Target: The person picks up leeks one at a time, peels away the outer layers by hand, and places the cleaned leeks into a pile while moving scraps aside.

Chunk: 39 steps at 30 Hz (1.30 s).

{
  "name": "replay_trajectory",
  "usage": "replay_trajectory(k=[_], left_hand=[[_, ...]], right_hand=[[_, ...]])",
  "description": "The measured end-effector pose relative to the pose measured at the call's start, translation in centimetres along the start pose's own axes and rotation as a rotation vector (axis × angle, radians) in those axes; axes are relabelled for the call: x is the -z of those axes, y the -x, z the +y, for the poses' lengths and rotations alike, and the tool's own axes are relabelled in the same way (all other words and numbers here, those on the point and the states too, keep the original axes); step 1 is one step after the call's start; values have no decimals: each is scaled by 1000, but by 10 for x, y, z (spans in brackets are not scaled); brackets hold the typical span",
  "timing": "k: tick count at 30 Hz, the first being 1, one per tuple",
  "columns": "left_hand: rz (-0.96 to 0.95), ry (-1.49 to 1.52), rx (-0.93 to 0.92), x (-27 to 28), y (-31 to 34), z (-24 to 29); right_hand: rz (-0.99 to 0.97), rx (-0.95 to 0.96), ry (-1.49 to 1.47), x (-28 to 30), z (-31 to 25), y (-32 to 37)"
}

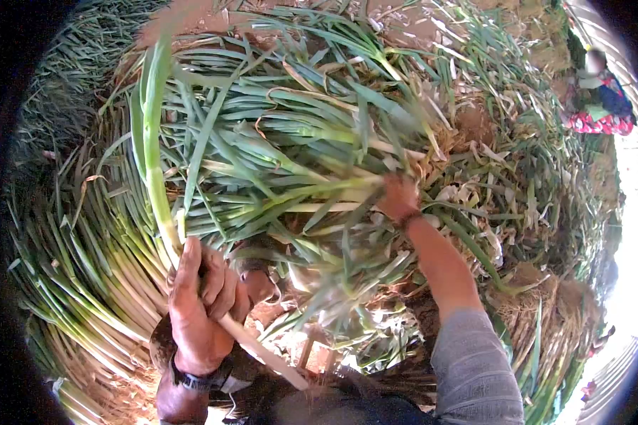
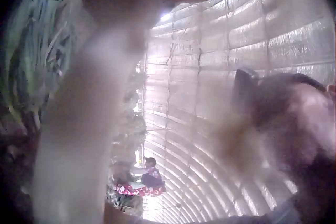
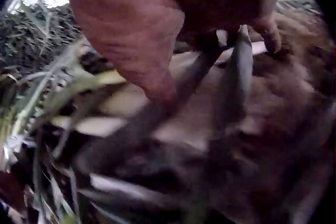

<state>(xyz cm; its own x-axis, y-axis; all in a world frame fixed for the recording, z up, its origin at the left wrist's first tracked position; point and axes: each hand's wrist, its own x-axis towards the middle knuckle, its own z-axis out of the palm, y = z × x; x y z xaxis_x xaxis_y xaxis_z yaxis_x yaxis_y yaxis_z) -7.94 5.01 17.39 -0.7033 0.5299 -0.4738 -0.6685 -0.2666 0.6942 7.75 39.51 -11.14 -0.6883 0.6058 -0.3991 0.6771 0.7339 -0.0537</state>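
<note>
My left hand [image 1: 204,308] grips a long green onion [image 1: 156,142] upright, its green top above the fist and its white shank slanting out below. In the left wrist view the pale shank [image 2: 79,134] is large and blurred. To the right, my right hand [image 1: 398,195] is low over the white ends of a heap of green onions [image 1: 283,134]. Dark, blurred leaves [image 3: 233,77] hang from its curled fingers in the right wrist view. Pale shanks [image 3: 100,126] lie just under that hand.
A neat row of green onions [image 1: 99,283] lies at the left. Stripped leaves and scraps [image 1: 503,184] cover the ground on the right, near a rooty bundle [image 1: 546,312]. Another person [image 1: 606,103] sits farther off by the ribbed plastic wall [image 2: 210,50].
</note>
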Motion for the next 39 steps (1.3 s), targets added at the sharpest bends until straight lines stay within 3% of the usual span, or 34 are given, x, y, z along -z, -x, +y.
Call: replay_trajectory(k=[2,3,5,7,10,12,14,17,18,20,21,23,25,27,31,34,36,39], left_hand=[[34,46,15,4,1,0],[51,36,29,6,3,-1],[70,53,80,9,6,0],[133,29,48,7,10,0],[98,-30,76,11,9,-2],[83,-32,62,11,10,-4],[84,-54,110,8,10,-4],[80,-99,135,3,11,-4],[42,-111,178,12,11,-5],[45,-110,166,7,12,-1],[39,-100,161,5,12,-1],[66,-120,146,7,13,-3],[60,-119,146,8,12,-1],[73,-122,184,10,14,3],[39,-54,112,22,16,0],[17,-70,125,24,16,-2],[26,-76,156,22,15,-3],[27,-119,183,19,13,-1]], right_hand=[[-94,-207,-62,-13,75,52],[-273,-265,-176,-32,128,66],[-392,-425,-63,-39,186,112],[-502,-316,28,24,160,125],[-581,-265,156,49,135,88],[-59,-35,11,43,95,63],[204,251,-255,43,32,42],[209,432,-83,6,1,7],[46,270,89,-6,-7,3],[-202,279,69,-29,-26,11],[-291,449,-118,-44,-31,32],[-558,591,-230,-67,-63,89],[-743,673,-223,-93,-91,140],[-801,693,-228,-97,-105,163],[-516,518,-328,-8,-113,132],[-240,258,-624,17,-112,82],[78,355,-695,29,-122,47],[-30,275,-642,4,-126,-2]])
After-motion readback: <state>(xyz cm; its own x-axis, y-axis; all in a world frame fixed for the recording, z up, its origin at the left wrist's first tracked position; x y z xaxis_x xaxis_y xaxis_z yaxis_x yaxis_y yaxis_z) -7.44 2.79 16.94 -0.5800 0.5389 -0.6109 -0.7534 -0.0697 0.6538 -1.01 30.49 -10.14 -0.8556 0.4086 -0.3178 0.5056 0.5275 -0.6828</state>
